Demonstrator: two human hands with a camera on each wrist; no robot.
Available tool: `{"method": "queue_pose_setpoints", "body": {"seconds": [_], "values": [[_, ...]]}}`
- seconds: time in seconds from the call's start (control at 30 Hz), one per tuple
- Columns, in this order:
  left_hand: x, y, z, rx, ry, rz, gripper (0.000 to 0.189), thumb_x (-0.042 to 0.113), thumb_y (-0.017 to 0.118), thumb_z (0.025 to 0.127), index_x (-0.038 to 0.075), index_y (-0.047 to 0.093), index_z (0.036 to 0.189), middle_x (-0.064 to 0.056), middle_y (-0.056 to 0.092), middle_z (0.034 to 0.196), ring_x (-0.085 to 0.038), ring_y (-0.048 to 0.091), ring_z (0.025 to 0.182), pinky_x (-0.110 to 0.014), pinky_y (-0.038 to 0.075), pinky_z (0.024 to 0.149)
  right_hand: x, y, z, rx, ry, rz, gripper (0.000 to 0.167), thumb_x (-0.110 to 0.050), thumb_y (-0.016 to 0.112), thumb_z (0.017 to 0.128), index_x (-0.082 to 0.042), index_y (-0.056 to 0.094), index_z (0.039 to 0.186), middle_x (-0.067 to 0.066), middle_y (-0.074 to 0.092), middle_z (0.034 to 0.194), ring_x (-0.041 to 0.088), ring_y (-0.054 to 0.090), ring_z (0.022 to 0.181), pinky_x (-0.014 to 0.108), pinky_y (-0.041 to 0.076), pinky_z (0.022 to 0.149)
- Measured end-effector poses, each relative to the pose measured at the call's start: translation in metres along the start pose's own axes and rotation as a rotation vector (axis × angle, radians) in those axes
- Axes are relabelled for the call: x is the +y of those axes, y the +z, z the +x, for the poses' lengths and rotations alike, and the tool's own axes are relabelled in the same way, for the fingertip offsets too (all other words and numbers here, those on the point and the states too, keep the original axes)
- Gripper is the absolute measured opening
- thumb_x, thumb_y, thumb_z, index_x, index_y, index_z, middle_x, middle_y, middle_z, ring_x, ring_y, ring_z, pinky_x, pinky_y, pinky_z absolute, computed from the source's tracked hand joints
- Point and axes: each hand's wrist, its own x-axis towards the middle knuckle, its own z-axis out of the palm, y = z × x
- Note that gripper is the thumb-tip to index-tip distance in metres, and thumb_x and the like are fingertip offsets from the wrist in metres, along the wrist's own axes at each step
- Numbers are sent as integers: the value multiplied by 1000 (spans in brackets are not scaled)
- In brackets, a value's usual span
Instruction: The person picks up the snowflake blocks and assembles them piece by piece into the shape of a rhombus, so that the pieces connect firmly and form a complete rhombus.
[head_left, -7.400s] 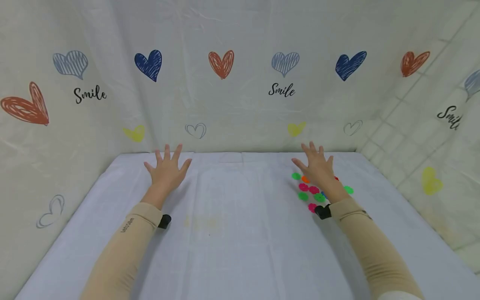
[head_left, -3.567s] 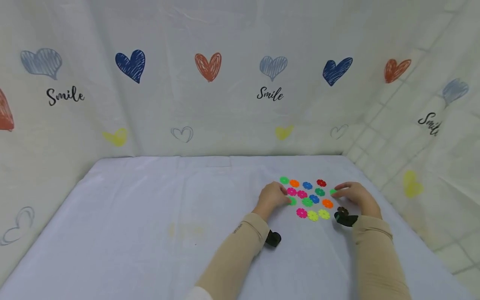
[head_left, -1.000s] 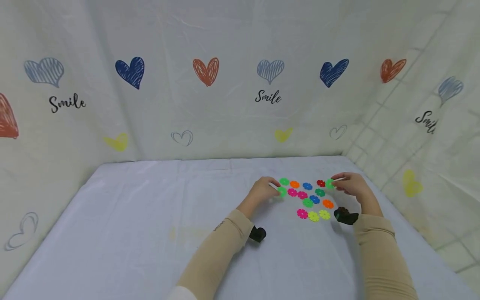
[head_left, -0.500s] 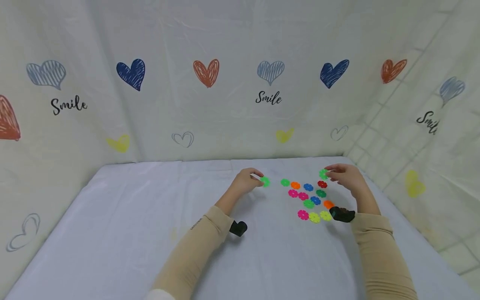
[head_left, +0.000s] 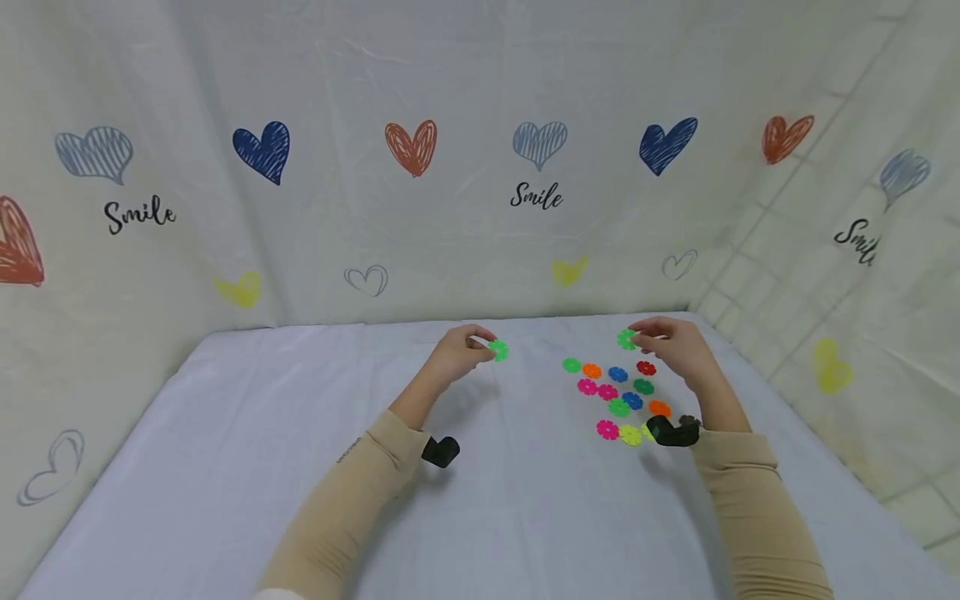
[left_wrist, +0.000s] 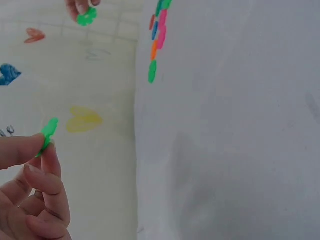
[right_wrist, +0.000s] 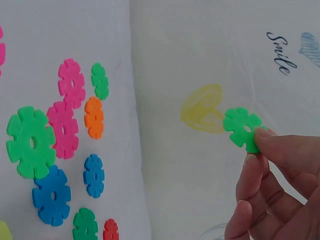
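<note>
Your left hand (head_left: 456,353) pinches a green notched disc (head_left: 499,350) over the tabletop (head_left: 525,517), near the middle of its far edge. Your right hand (head_left: 677,346) pinches a second green disc (head_left: 626,339) toward the far right corner, near the scattered coloured discs (head_left: 607,392).

Head view's pretty flat and greyish tbh, kinda dim overall, with soft-edged shadows on the white tabletop (head_left: 540,517) along the inner side of both sleeves (head_left: 757,500), so the light looks like it's overhead. Left wrist cam is murkier, with a wide smudgy shadow lower middle and a grey squiggle (left_wrist: 97,53) gone fuzzy upper left. Right wrist's dull too, but the green disc (right_wrist: 237,124) at right looks reasonably crisp.
</note>
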Motion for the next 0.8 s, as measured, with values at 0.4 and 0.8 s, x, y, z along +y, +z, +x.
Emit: {"method": "queue_pose_setpoints", "body": {"seconds": [0.4,0.8], "values": [[0,-23,-18,30,13,-27,28,14,71,97,8,67,124,-6,67,98,-24,56,85,-35,46,77,-23,17,-5,4,-67,54,38,-28,61,105,0,64,130,22,64,115,37,58,105,27,51,67],[-6,-46,-35,47,33,-67,33,17,69,99,10,64,131,-9,68,104,-23,54,83,-34,38,74,-51,44,-4,-40,-189,100,29,-24,66,102,0,68,117,13,70,104,26,63,95,34,50,85]]}}
